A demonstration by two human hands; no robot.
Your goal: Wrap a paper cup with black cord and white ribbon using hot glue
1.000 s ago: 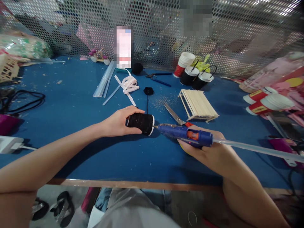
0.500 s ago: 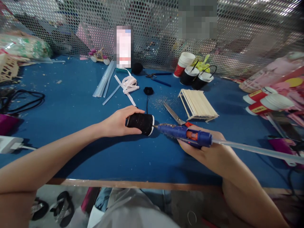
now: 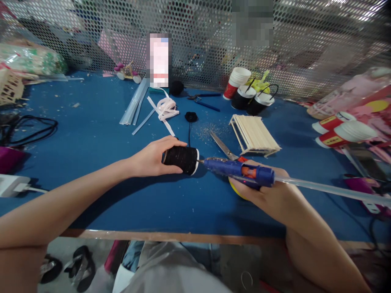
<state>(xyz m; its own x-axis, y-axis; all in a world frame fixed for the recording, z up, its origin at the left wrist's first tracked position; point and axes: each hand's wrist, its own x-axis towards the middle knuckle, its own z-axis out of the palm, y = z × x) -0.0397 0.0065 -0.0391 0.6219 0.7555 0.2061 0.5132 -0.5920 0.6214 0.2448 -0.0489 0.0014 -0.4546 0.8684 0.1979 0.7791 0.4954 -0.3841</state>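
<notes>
Head view. The black-wrapped cup (image 3: 181,159) lies on its side on the blue table (image 3: 91,134), its long axis running left to right and its white rim facing right. The left hand (image 3: 152,156) grips the cup's left end, thumb over the top and fingers curled beneath, clamped on it. Right of the cup, the right hand (image 3: 265,191) has its fingers wrapped tight round the blue glue gun (image 3: 238,171). The gun's long axis lies nearly in line with the cup's, and its nozzle points left and meets the cup's white rim. 1 clear glue stick (image 3: 330,189) projects from the gun's rear, away from the cup to the right. Scissors (image 3: 222,147) lie just behind and right of the cup, blades open, and a stick frame (image 3: 255,134) stands farther right of the cup.
</notes>
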